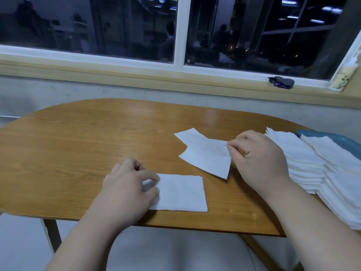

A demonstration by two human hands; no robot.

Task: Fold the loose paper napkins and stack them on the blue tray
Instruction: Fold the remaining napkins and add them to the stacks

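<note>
A folded white napkin (181, 193) lies flat near the table's front edge; my left hand (127, 188) pinches its left edge with thumb and forefinger. A second white napkin (205, 152) lies skewed further back, and my right hand (257, 159) pinches its right edge between curled fingers. At the far right a large pile of white napkins (304, 161) sits beside the blue tray (332, 137), whose rim shows at the table's right end with napkins (336, 151) stacked on it.
The oval wooden table (88, 143) stands against a grey wall under a window. A dark small object (282, 82) lies on the window sill. A table leg (51, 235) shows below the front edge.
</note>
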